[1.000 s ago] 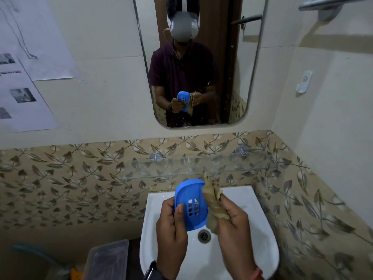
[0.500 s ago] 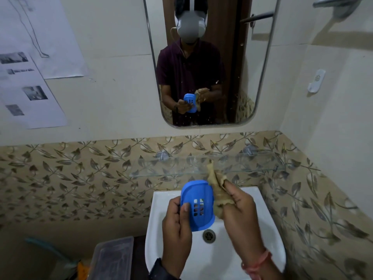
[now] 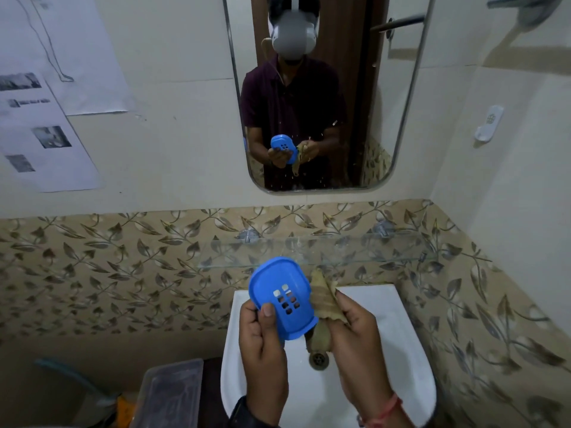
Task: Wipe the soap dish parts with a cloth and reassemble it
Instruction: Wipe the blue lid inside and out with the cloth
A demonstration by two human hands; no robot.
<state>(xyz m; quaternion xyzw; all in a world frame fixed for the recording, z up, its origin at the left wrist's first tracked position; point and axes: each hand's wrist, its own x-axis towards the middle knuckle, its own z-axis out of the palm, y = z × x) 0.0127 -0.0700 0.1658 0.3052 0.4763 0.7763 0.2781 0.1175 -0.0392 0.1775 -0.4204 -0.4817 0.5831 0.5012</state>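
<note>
Blue oval plastic soap dish tray with slotted drain holes: held tilted above white ceramic basin, perforated face toward the camera, holes near the centre. Left grip: closed on the tray's lower left edge, thumb pressed on the face just beside the holes, fingers behind. Right grip: closed round crumpled tan cloth, bunched against the tray's right rim and touching it, with a loose tail of cloth hanging behind the tray's lower corner toward round metal drain. Step in hand, by judgement: wiping of the tray, right rim under the cloth, reassembly not yet begun. For good work: rotate the tray within the left grip to bring each stretch of rim to the cloth; shift the thumb to expose the covered patch; press a fold of cloth into the slots, a likely trap for residue; hold firmly, smooth plastic being prone to slip; stay over the basin against a drop. Position relative to the grips: tray between the two, upper end projecting well past the left fingers, right edge meeting the cloth. Second dish part: not seen. Also present: clear glass wall shelf above the basin; rounded wall mirror; clear lidded plastic box beside the basin, lower left.
</note>
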